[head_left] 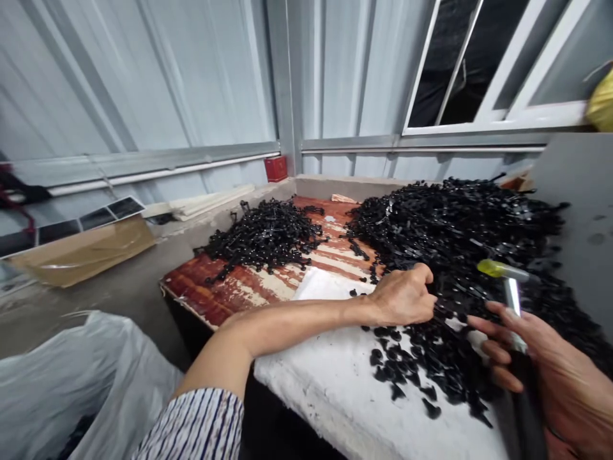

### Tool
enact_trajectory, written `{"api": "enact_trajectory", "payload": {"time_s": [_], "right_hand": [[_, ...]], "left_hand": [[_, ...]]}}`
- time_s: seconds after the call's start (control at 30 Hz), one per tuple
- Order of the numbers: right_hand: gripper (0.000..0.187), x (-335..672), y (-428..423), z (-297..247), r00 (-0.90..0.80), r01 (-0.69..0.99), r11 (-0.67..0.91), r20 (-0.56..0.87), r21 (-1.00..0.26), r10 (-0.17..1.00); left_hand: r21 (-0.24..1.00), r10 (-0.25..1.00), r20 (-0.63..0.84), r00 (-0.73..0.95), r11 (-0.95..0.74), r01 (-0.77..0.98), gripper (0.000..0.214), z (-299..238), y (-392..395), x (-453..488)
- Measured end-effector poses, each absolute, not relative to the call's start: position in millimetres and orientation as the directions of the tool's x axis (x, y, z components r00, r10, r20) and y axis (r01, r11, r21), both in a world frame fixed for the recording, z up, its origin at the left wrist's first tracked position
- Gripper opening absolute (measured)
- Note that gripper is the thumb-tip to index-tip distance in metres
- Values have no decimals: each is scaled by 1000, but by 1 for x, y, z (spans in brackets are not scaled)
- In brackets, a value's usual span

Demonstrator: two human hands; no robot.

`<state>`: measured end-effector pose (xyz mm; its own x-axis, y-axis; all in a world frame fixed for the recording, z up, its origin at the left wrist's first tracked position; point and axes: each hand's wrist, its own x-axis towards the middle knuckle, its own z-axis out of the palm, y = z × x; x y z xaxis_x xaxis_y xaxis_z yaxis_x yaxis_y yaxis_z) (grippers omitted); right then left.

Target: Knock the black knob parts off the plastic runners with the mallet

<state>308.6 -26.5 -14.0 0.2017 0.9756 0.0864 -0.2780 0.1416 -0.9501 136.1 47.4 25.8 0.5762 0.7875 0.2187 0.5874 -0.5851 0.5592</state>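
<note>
My left hand (405,295) reaches across a white padded surface (316,367), its fingers pinched on what looks like a small black plastic part (447,313). That part points toward my right fingertips; its near end is hidden by the fingers. My right hand (558,358) grips a small hammer (513,297) with a yellow-and-clear head, metal neck and black handle. The hammer head is raised, with the index finger stretched toward the black part. Loose black pieces (397,364) lie scattered on the white surface below both hands.
A large heap of black parts (460,223) fills the back right, against a grey panel (584,223). A smaller heap (268,233) lies on the worn red board (191,287). A white sack (90,383) is at lower left, a red box (276,169) in the corner.
</note>
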Motion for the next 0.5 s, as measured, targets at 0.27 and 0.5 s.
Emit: {"api": "enact_trajectory", "payload": {"time_s": [0.27, 0.5], "right_hand": [[49, 278, -39, 7, 152, -310, -51, -102, -949, 983], [51, 276, -44, 7, 114, -279, -24, -58, -960, 992]], "left_hand": [[894, 865, 256, 431, -382, 235, 22, 7, 26, 133], [984, 750, -146, 646, 175, 19, 18, 26, 8, 127]]}}
